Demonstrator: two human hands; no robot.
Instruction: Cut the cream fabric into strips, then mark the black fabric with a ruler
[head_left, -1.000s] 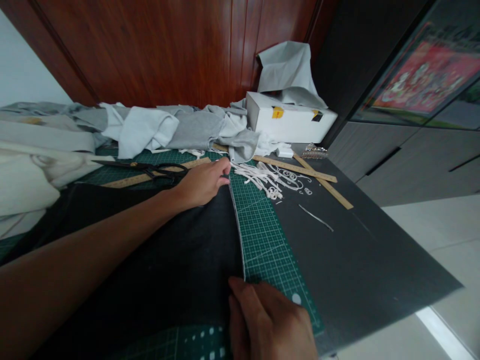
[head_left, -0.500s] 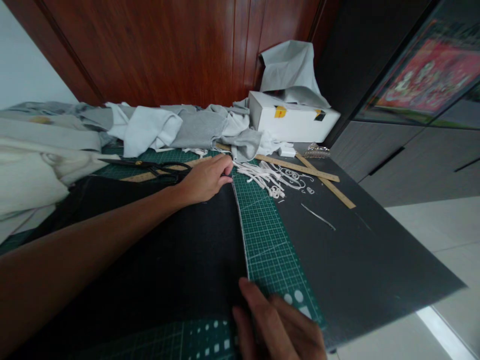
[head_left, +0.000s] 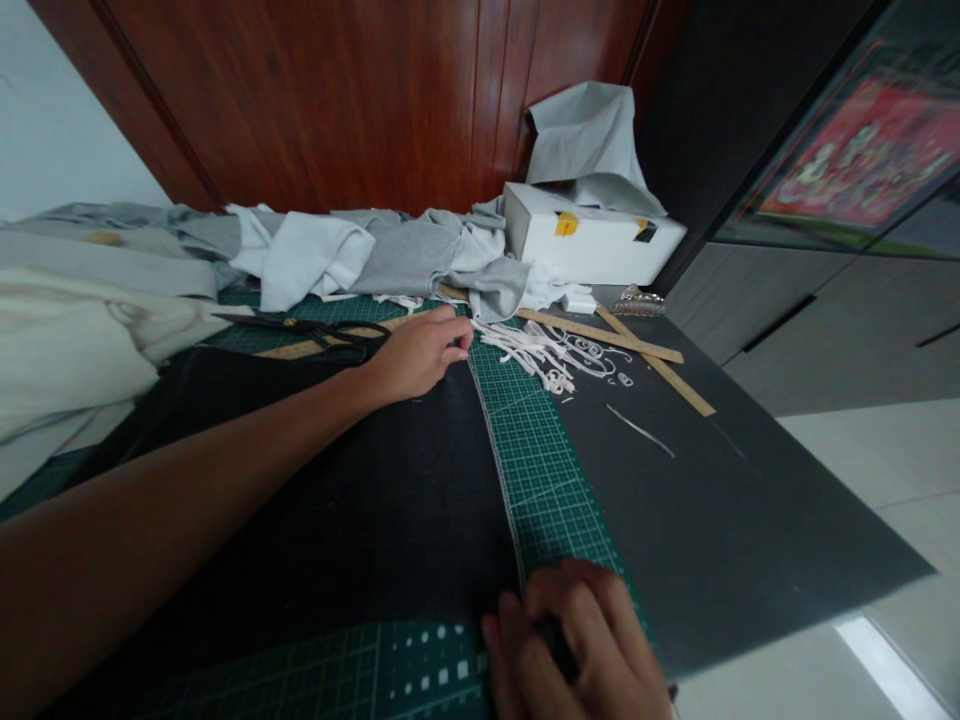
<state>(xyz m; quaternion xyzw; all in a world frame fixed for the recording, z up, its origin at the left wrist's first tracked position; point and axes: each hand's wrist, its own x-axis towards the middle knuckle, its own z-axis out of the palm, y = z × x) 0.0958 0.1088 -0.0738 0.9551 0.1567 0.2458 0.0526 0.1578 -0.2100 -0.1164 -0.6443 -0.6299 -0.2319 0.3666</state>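
A dark, nearly black piece of fabric (head_left: 390,500) lies across the green cutting mat (head_left: 536,440), with a pale edge running down its right side. At its far right corner, my left hand (head_left: 424,352) is closed, thumb and fingers pinching the fabric. My right hand (head_left: 581,640) is at the near right corner, fingers curled and pressed together on the fabric's edge. Just beyond my left wrist, black-handled scissors (head_left: 341,338) rest on the mat, partly hidden by the hand.
Grey and white cloths (head_left: 405,250) are heaped along the back, and cream fabric (head_left: 75,340) at the left. White strips (head_left: 540,355) and crossed wooden rulers (head_left: 652,365) lie on the dark table (head_left: 690,530). A white box (head_left: 600,240) stands behind.
My right hand has shifted slightly right, its fingers going from loosely extended to curled onto the near corner. The fabric's near right edge has moved right over the mat. My left hand stays at the far corner.
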